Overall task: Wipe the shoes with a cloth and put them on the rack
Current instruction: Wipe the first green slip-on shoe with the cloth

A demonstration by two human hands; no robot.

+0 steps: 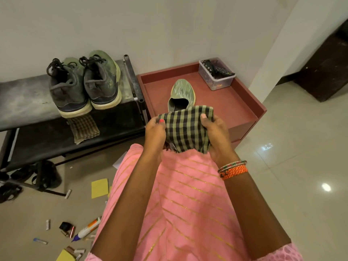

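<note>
Single head-worn wide-angle view, looking forward and steeply down, close over both hands at frame centre. Shoe rack (22, 102) occupies the upper left, red cabinet (244, 102) the upper right, floor (301, 147) along the lower edges.

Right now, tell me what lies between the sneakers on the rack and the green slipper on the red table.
In the head view, only the rack's upright metal end frame and the red table's raised rim separate the sneakers from the green slipper.
</note>
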